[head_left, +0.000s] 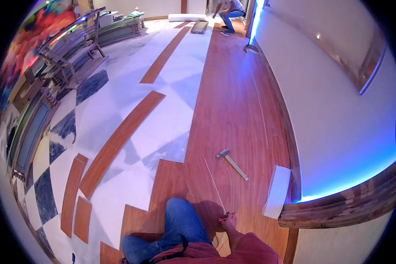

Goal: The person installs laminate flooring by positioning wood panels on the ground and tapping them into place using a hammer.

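Red-brown planks (237, 114) cover the floor around you; your right hand (228, 224) is closed on a slim red tool (223, 218), its exact kind too small to tell, at the lower end of a thin pale line (213, 179); your left hand is out of view, so I cannot tell whether it grips anything; ahead of the right hand a hammer (234, 165) lies on the planks, head away from you; a white panel (277, 191) sits to its right near the wall corner; loose boards (121, 143) lie on checkered flooring (45, 196) at left; a co-worker (232, 14) crouches at the far end.
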Motion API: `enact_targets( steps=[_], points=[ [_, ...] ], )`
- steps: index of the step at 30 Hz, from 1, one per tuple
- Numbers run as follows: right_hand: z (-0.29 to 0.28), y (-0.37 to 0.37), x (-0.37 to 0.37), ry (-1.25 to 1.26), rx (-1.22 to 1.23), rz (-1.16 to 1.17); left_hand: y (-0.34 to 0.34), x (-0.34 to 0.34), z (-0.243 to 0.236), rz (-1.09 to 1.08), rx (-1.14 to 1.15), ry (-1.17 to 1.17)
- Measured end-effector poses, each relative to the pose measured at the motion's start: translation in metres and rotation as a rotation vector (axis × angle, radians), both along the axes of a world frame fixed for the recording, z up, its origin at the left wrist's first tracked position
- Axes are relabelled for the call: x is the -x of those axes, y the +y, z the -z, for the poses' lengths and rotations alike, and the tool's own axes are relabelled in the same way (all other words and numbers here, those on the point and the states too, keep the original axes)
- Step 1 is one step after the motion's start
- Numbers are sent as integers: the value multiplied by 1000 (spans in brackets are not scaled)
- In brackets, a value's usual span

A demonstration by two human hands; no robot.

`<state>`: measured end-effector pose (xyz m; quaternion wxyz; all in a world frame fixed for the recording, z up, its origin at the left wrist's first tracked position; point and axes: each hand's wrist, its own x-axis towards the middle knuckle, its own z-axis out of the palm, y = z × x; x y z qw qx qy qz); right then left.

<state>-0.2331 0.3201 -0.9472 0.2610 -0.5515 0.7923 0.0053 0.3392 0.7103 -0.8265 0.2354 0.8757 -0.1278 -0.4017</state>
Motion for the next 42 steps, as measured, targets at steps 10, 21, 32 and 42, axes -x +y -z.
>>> enact_targets(
  steps=[10,21,32,42],
  points=[
    [11,-19,24,-197,-206,-124,80,-1,35,-171,97,-22],
    [30,-12,53,-362,-11,-294,119,78,55,-98,-150,-80],
    [-205,-68,20,-384,553,-377,24,30,-10,-295,491,-242],
    [-379,-121,-195,-389,317,-1013,-183,101,-125,-52,951,833]
  ],
)
